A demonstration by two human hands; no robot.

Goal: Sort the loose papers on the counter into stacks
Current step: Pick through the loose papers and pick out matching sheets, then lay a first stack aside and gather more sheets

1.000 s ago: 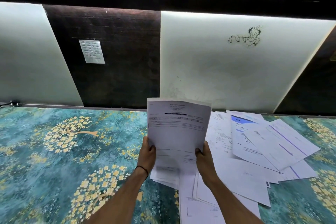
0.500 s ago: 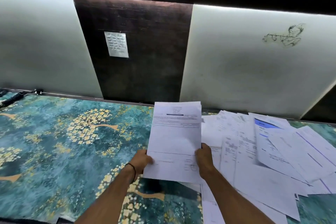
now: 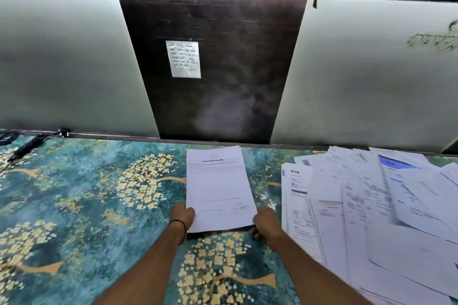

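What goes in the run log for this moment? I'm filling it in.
left hand: grips sheet | right hand: grips sheet | sheet: over bare counter | pile: unsorted, right

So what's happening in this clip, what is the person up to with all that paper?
A person is sorting paperwork on a teal floral-patterned counter. The left hand and right hand grip the near corners of one white printed sheet, holding it low over a bare patch of counter, apart from the messy pile of loose white papers fanned out on the right. No sorted stack is visible yet; whether the sheet already touches the surface is unclear.
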